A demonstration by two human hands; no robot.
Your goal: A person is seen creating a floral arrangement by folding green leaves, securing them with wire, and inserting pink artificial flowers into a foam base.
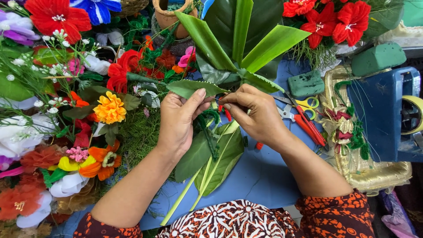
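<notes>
Hands met mid-table: left hand [178, 119] pinched a leaf [190, 87], right hand [255, 115] pinched the leaf bundle [235, 44]. Loosened, the fanned leaves could likely slip apart.

Even, soft daylight fills the scene, bright without harsh glare. Beneath the fingers of the left hand [178, 121] and right hand [255, 117], only faint, diffuse shadows fall on the smooth blue tabletop [260, 176]. Focus stays sharp around the fingertips. Far left of the fingers, the white fabric flowers [20, 132] look slightly overexposed, and the edges stretch with wide-angle distortion.
</notes>
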